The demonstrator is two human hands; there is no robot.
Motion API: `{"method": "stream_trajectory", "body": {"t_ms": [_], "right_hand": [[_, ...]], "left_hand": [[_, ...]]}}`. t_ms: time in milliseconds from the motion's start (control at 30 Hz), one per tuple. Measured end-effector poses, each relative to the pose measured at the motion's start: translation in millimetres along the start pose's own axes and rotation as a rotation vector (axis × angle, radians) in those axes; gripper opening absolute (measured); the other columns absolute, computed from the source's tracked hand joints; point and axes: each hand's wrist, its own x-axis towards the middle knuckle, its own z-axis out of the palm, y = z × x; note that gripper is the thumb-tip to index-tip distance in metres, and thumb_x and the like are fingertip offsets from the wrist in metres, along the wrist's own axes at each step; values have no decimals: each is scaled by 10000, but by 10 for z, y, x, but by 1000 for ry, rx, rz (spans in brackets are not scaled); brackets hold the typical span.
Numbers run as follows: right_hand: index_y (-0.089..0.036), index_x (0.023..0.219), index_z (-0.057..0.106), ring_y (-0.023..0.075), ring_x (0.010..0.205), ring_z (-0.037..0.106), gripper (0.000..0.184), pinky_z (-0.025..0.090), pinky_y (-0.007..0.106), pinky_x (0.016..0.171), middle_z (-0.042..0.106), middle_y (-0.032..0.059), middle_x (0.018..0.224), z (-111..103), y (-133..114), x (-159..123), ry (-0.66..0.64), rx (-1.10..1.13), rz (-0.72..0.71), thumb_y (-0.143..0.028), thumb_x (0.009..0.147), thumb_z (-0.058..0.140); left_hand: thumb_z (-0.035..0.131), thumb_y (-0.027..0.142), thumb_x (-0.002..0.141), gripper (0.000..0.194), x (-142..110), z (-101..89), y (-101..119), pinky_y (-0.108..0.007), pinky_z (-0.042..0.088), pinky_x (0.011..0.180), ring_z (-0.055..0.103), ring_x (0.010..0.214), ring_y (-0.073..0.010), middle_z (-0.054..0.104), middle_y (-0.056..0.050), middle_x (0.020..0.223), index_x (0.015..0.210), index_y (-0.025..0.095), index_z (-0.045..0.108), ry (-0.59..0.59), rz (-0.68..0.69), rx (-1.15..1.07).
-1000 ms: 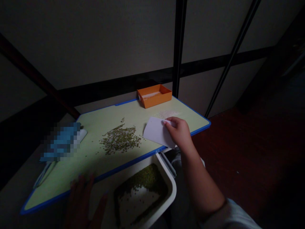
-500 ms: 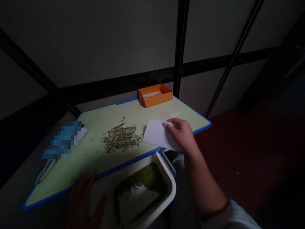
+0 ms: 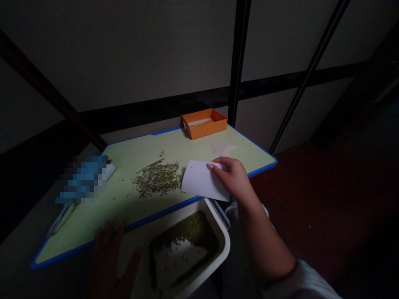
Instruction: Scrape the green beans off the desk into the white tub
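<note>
My right hand [image 3: 231, 176] pinches a flat white scraper [image 3: 201, 179], a thin sheet with a small hole near one corner. The scraper's left edge comes up against a scattered patch of small green beans [image 3: 158, 178] on the pale table top [image 3: 131, 149]. My left hand [image 3: 109, 261], in deep shadow, has its fingers spread by the table's near edge and holds nothing. Just below that edge, a white bin [image 3: 226, 245] contains more green beans [image 3: 196, 226], heaped toward its far side.
An orange tray [image 3: 207, 128] with pale contents stands at the back of the table. A thin spread of pale grains [image 3: 222, 148] lies in front of it. At the left is a blurred-out blue item [image 3: 84, 178]. Dark-framed panels [image 3: 156, 50] rise behind.
My right hand has brought the scraper a little left and toward me, up to the beans' right side. My left hand stays about where it was.
</note>
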Motion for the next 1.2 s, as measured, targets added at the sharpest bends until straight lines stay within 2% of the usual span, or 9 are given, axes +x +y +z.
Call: {"method": "stream_trajectory", "body": {"t_ms": [100,300,500,567,733,833,1067,1200], "right_hand": [[-151,792,699,179,701,624,185,421,282,642,727,71,767,19,-24,-18,-12,1,-11,-305,811,598],[-159,773,695,174,686,621,177,425,284,631,722,60,744,31,-21,-28,-22,14,-2,-310,810,609],[-175,792,703,174,742,639,169,442,288,674,741,53,802,68,-33,-49,-123,111,-61,-318,807,614],[-176,783,703,176,728,635,183,436,284,651,740,51,792,37,-29,-36,-86,127,-50,-339,795,620],[-164,784,708,181,634,602,238,406,275,577,718,49,718,-131,57,22,179,11,23,-383,782,614],[-156,797,711,197,659,621,247,420,280,599,729,66,746,-189,125,48,273,-59,28,-376,795,598],[-148,826,724,225,696,648,258,433,287,627,743,101,780,-42,180,151,340,-152,26,-344,818,555],[-156,854,727,228,728,657,248,442,289,652,747,100,803,113,161,206,285,-153,8,-317,839,538]], "left_hand": [[333,616,828,659,-4,3,13,-560,221,1232,126,1499,-217,210,-7,1601,1409,304,345,-14,-1,0],[337,645,812,701,30,2,61,-560,203,1234,142,1497,-222,234,-51,1592,1389,250,389,5,-12,17],[329,662,800,736,30,-2,53,-535,192,1242,145,1497,-220,257,-75,1582,1372,207,418,19,-6,10],[330,662,799,732,25,-1,46,-538,190,1240,147,1496,-222,254,-73,1583,1372,214,419,19,-11,8],[332,679,787,747,25,-9,65,-545,196,1232,153,1495,-227,260,-72,1580,1372,223,420,11,-25,7],[323,683,784,758,28,-14,85,-545,197,1232,152,1495,-228,266,-74,1578,1369,210,425,16,-31,4],[342,651,802,697,11,-3,67,-554,196,1232,158,1492,-230,253,-33,1586,1383,270,396,28,-12,5],[364,603,822,659,15,3,45,-545,206,1233,157,1492,-232,256,-42,1585,1385,261,395,26,3,15]]}}
